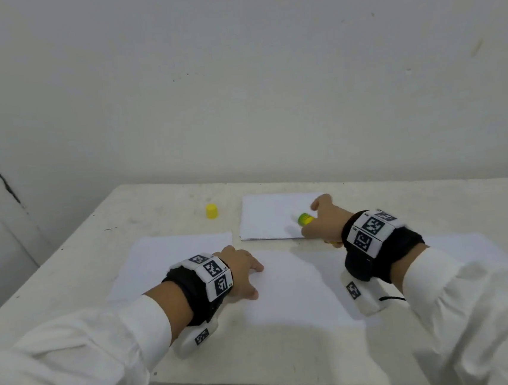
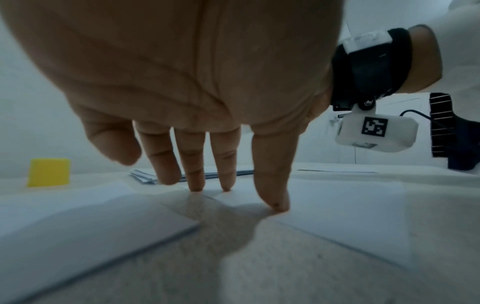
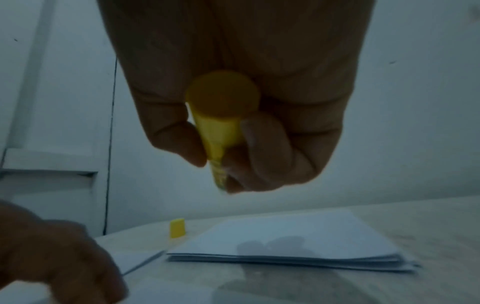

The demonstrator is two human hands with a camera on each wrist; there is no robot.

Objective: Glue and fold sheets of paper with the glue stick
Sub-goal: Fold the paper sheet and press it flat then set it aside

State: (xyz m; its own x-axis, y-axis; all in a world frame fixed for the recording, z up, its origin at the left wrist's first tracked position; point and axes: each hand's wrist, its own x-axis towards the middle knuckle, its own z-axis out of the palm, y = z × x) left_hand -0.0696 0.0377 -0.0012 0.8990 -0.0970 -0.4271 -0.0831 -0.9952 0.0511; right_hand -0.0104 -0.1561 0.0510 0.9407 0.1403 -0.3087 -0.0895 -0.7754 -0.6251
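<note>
My right hand [image 1: 320, 220] grips an uncapped yellow and green glue stick [image 1: 305, 218] above the near edge of a stack of white paper [image 1: 267, 216]. From the right wrist view the stick's yellow barrel [image 3: 221, 127] sits between thumb and curled fingers. My left hand [image 1: 244, 270] rests with straight fingertips [image 2: 278, 205] on the left edge of a single white sheet [image 1: 296, 293] in front of me. The stick's yellow cap [image 1: 211, 211] stands upright on the table [image 1: 161, 207], left of the stack.
A folded white sheet [image 1: 172, 262] lies at the left, another sheet [image 1: 463, 249] at the right beyond my right wrist. A pale wall rises close behind the table. The table's near edge [image 1: 265, 383] runs just below my forearms.
</note>
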